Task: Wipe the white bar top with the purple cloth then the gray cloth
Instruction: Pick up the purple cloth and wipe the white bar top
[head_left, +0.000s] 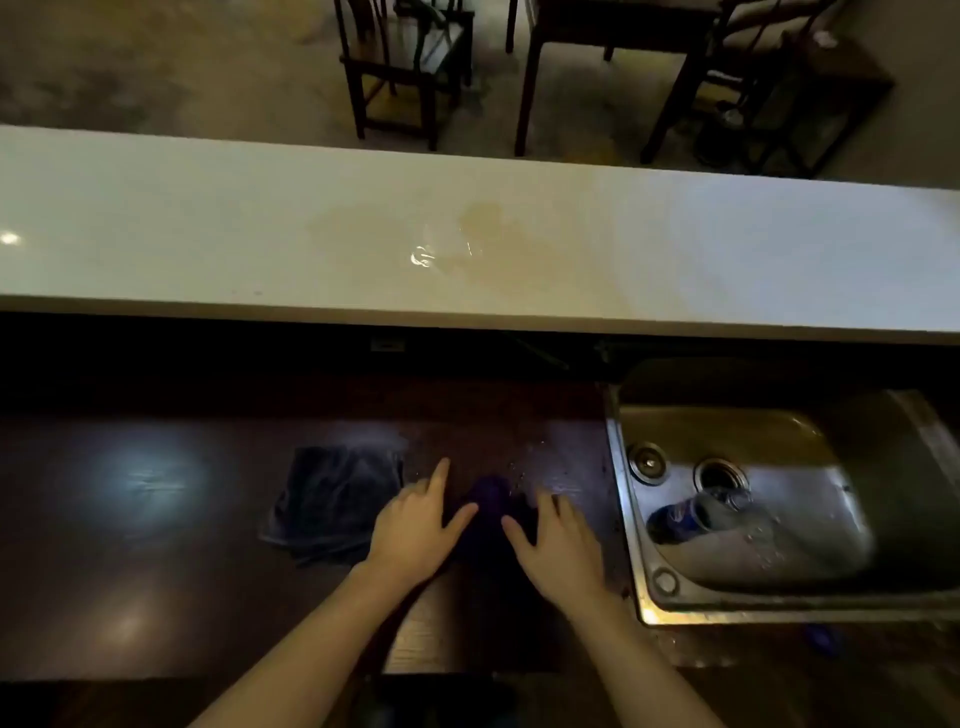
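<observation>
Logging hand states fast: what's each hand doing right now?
Left hand: open, fingers spread on the purple cloth.
Right hand: open, on it too.

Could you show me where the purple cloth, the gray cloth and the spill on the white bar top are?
purple cloth (488, 493): head view, bunched top between the hands.
gray cloth (337, 499): head view, middle of the folded cloth.
spill (483, 239): head view, yellowish wet patch.

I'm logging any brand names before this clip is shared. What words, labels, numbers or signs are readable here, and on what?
None can be read.
Can lying in the sink: a blue label with a round red, white and blue mark, its lettering too blurred to read.
Small plate under the white bar top: too dark and small to read.
</observation>
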